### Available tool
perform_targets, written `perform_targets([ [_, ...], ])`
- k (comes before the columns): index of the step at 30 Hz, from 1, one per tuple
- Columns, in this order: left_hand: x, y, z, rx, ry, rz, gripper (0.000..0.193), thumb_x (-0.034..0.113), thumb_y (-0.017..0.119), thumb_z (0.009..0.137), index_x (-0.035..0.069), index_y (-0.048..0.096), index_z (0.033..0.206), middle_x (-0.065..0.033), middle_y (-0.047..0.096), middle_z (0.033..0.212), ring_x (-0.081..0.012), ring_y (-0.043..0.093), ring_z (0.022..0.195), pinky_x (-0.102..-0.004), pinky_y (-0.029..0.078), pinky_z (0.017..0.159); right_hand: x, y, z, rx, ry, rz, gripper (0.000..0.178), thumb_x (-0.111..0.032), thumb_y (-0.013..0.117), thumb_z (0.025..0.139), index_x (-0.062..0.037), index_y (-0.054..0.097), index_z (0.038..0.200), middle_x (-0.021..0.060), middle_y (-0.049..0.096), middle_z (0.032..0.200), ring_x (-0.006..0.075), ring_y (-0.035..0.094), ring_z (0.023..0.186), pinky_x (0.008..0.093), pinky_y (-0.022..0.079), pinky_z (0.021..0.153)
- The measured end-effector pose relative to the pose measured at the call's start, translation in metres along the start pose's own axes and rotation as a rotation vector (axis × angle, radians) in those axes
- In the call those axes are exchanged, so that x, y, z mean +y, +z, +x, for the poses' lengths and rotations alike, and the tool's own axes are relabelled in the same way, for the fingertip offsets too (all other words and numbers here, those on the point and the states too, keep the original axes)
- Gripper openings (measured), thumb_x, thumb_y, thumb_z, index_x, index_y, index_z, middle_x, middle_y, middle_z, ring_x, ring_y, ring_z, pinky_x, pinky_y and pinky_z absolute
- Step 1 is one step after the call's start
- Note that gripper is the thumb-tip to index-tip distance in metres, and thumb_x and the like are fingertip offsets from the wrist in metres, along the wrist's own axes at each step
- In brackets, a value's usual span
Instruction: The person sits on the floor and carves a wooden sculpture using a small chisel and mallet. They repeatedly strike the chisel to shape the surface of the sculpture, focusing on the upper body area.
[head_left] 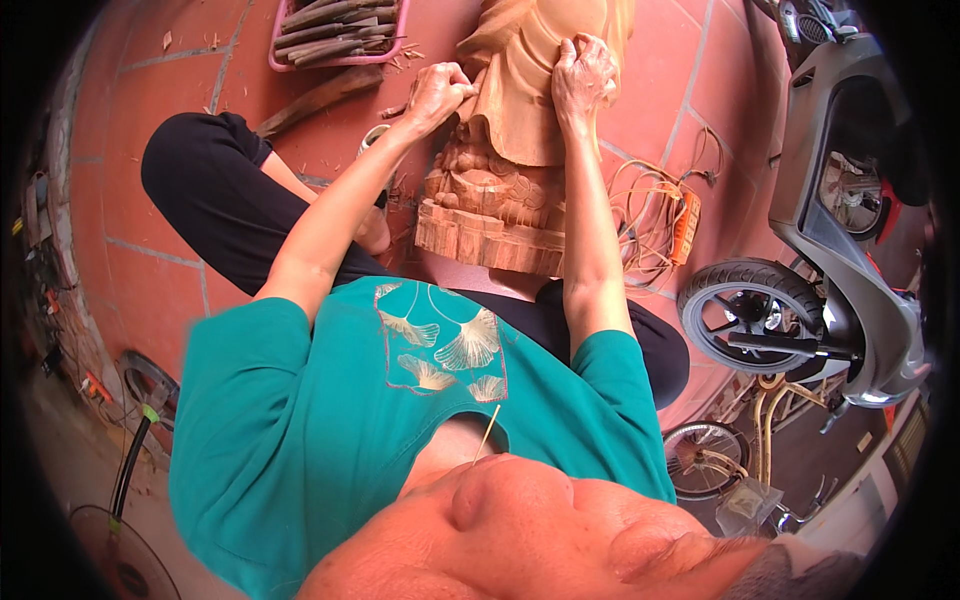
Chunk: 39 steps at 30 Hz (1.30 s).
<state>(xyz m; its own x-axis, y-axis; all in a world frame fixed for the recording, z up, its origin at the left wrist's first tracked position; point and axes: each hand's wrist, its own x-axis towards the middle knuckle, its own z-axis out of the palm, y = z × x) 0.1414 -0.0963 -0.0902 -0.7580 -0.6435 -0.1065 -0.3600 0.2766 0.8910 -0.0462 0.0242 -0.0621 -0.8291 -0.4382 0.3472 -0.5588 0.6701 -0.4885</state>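
Observation:
A carved wooden statue [520, 90] lies on the floor in front of me, its smooth robe folds at the far end and its rough, layered base [490, 235] close to my folded legs. At the statue's left edge, my left hand [440, 95] is closed with its fingers curled against the wood; whatever is in them, if anything, is hidden. My right hand [585, 80] rests on the right side of the robe, fingers stretched over the surface and slightly bent. Nothing shows in this hand.
A pink basket [398, 45] of chisels stands at the far left, beside a long wooden club [320, 100]. An orange power strip [685, 228] with a tangled cord lies on the right. Farther right are a motorbike [800, 230] and a bicycle [705, 460]. Wood chips dot the red tiles.

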Motion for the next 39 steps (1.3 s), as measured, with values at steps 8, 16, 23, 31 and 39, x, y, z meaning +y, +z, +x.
perform_targets([
  [8,-0.003,-0.011,0.001,-0.132,-0.052,-0.016,0.018,0.020,0.076,0.069,0.004,0.072,0.073,-0.0150,0.071,0.075,-0.0268,0.070,0.073,-0.0390,0.054,0.072,0.000,0.000,0.000,0.002,-0.001,-0.006,0.030,-0.032,0.062,0.089,-0.0124,0.060,0.112,0.0052,0.057,0.121,0.0298,0.045,0.123,0.0530,0.033,0.098],
  [16,0.006,-0.002,0.002,-0.038,-0.038,0.009,0.019,0.021,0.077,0.071,0.002,0.073,0.074,-0.0127,0.071,0.072,-0.0188,0.067,0.067,-0.0338,0.052,0.068,-0.002,-0.003,-0.001,-0.007,-0.005,-0.013,0.029,-0.031,0.061,0.090,-0.0124,0.060,0.112,0.0055,0.057,0.121,0.0302,0.045,0.123,0.0530,0.033,0.098],
  [23,0.003,-0.005,-0.001,-0.096,-0.003,0.021,0.017,0.017,0.075,0.070,0.001,0.073,0.073,-0.0120,0.071,0.071,-0.0175,0.066,0.066,-0.0332,0.052,0.068,-0.003,-0.002,-0.001,-0.013,0.015,0.011,0.029,-0.032,0.062,0.089,-0.0123,0.060,0.111,0.0051,0.056,0.122,0.0296,0.045,0.123,0.0533,0.032,0.099],
  [31,0.004,-0.001,0.000,-0.070,-0.060,-0.022,0.015,0.015,0.074,0.070,0.001,0.073,0.074,-0.0117,0.072,0.073,-0.0174,0.068,0.069,-0.0342,0.053,0.068,0.000,0.001,0.001,0.003,-0.011,-0.013,0.030,-0.034,0.061,0.090,-0.0130,0.060,0.112,0.0046,0.056,0.122,0.0291,0.045,0.122,0.0531,0.033,0.098],
  [39,0.002,0.011,0.018,0.010,-0.008,-0.032,0.014,0.017,0.075,0.072,0.004,0.073,0.076,-0.0113,0.072,0.075,-0.0181,0.068,0.069,-0.0346,0.053,0.069,-0.001,0.000,-0.001,-0.002,0.022,-0.055,0.031,-0.034,0.060,0.090,-0.0131,0.060,0.113,0.0057,0.057,0.121,0.0298,0.045,0.122,0.0531,0.033,0.098],
])
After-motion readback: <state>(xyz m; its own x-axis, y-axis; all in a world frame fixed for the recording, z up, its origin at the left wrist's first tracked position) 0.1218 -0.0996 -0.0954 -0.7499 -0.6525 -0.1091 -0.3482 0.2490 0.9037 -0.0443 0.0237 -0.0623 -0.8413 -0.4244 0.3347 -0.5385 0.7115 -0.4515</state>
